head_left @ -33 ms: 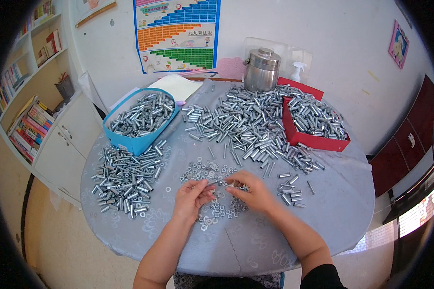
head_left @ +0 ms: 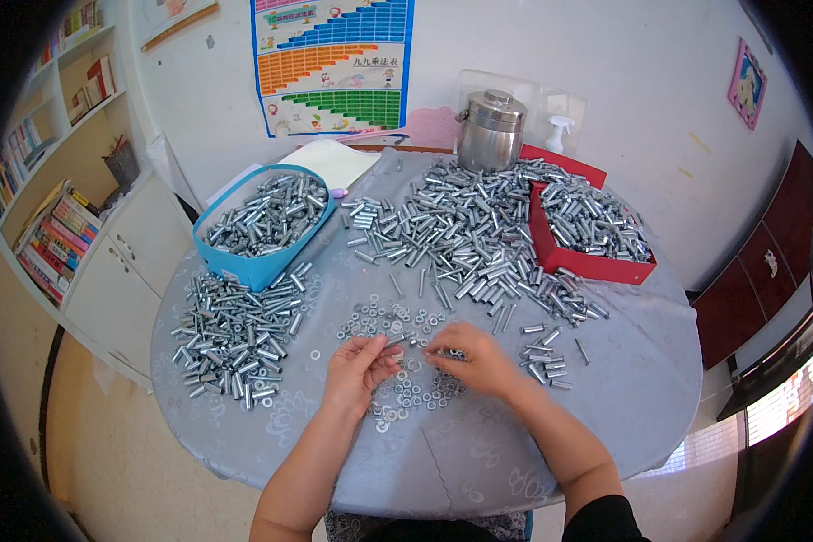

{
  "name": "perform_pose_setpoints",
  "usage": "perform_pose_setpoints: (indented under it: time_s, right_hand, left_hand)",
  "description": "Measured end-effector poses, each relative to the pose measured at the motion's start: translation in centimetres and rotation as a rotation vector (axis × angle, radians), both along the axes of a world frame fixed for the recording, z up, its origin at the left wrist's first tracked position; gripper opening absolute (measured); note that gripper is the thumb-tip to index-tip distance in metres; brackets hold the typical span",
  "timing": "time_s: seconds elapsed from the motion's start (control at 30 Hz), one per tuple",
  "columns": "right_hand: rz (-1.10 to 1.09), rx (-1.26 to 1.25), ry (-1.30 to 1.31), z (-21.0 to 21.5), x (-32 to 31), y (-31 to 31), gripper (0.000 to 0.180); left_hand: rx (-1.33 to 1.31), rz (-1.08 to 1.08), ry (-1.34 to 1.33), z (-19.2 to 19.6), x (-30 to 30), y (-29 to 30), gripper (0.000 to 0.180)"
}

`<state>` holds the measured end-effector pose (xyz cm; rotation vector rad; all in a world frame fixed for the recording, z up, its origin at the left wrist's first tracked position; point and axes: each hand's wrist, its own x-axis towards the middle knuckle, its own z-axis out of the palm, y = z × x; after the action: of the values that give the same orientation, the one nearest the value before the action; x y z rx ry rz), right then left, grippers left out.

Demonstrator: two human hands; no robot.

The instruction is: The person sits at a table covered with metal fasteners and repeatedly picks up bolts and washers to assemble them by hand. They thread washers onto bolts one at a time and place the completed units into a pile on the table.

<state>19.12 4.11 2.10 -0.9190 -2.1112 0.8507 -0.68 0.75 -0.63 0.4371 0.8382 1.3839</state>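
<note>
I see the left hand (head_left: 359, 364) loosely curled, fingertips pinching a small metal piece (head_left: 394, 341) just above the scattered washers (head_left: 406, 388); that piece looks to lie left-right, though it is too small to be sure. The right hand (head_left: 472, 357) rests palm down, fingers bent onto the washers; whether it grips one I cannot tell. Left to right: one blue bin (head_left: 244, 264) of sleeves, three loose heaps far too many to count, one red box (head_left: 587, 264), all on the round table (head_left: 515, 470).
</note>
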Motion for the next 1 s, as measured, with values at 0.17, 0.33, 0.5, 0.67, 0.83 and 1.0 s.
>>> perform_pose_setpoints:
  time_s: [0.17,0.33,0.5,0.67,0.83,1.0]
  right_hand:
    - [0.280,0.174,-0.380,-0.61,1.23,0.85,0.012]
    - [0.279,0.174,-0.416,-0.45,0.90,0.32,0.010]
    - [0.231,0.117,-0.417,-0.47,0.82,0.01,0.011]
    - [0.033,-0.213,-0.034,-0.19,0.27,0.24,0.016]
    - [-0.016,-0.435,0.263,-0.49,0.39,0.71,0.018]
    - [-0.001,-0.505,0.258,-0.70,0.30,0.73,0.015]
  left_hand:
    - [-0.005,-0.002,0.023,0.09,-0.05,0.01,0.014]
    - [-0.016,-0.003,0.044,0.41,0.21,-0.09,0.015]
    - [-0.002,-0.020,0.055,0.06,0.21,-0.11,0.015]
    - [-0.012,-0.022,0.071,0.16,0.35,-0.19,0.011]
    - [-0.022,-0.100,0.097,-0.02,0.53,-0.15,0.012]
    - [-0.030,-0.135,0.100,-0.06,0.64,-0.23,0.013]
